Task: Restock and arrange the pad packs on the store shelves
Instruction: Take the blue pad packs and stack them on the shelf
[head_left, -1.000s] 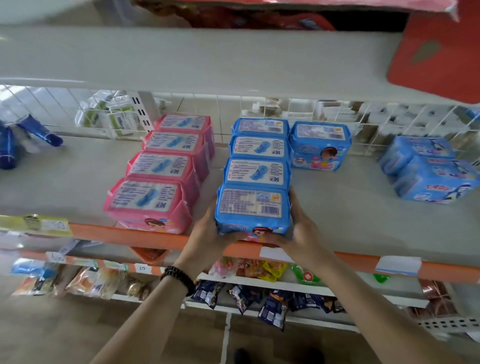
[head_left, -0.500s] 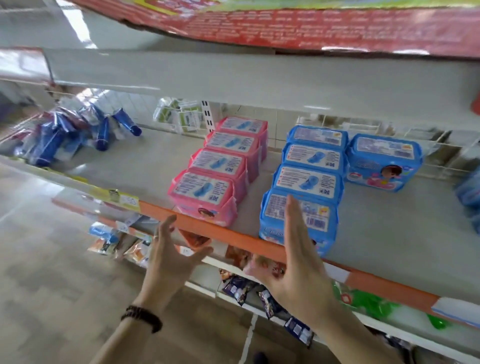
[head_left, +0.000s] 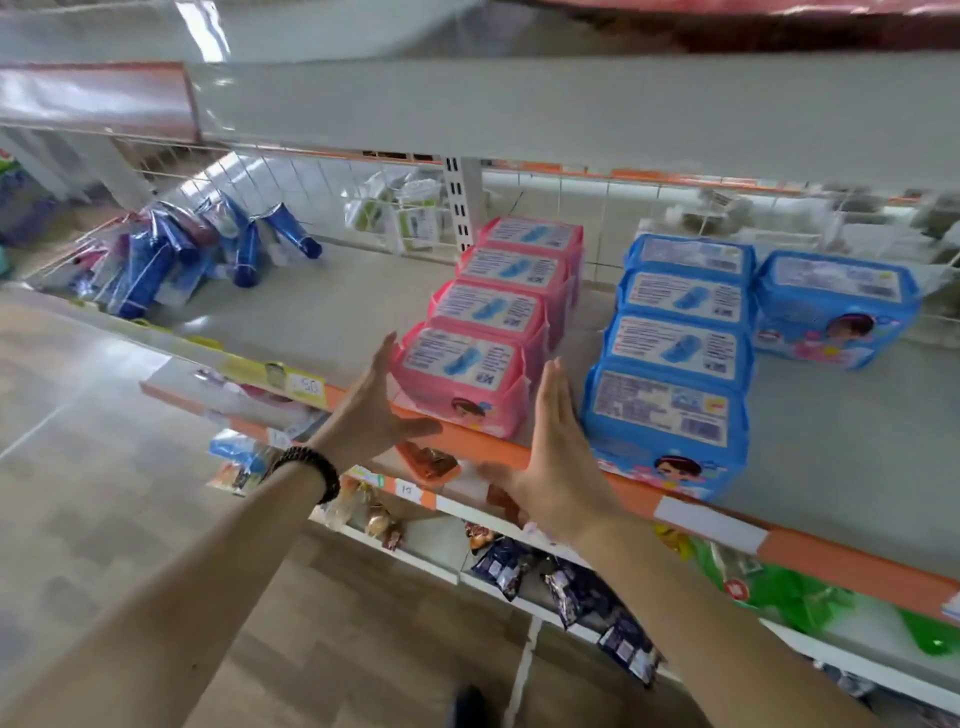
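Note:
A row of several pink pad packs runs front to back on the grey shelf (head_left: 322, 322); the front pink pack (head_left: 460, 382) sits at the orange shelf edge. To its right stands a row of several blue pad packs, the front blue pack (head_left: 667, 428) also at the edge, with one more blue pack (head_left: 836, 309) further right. My left hand (head_left: 376, 410) is open, fingers straight, at the left side of the front pink pack. My right hand (head_left: 556, 452) is open and flat, upright in the gap between the front pink and front blue packs.
Dark blue pouches (head_left: 171, 254) lie heaped at the shelf's far left. A wire grid back (head_left: 322, 187) closes the shelf behind. An upper shelf (head_left: 519, 104) overhangs. Lower shelves hold snack packets (head_left: 566, 582) and green packs (head_left: 779, 592).
Both hands have let go of the front blue pack and moved left. They now flank the front pink pack, and the camera has swung left too.

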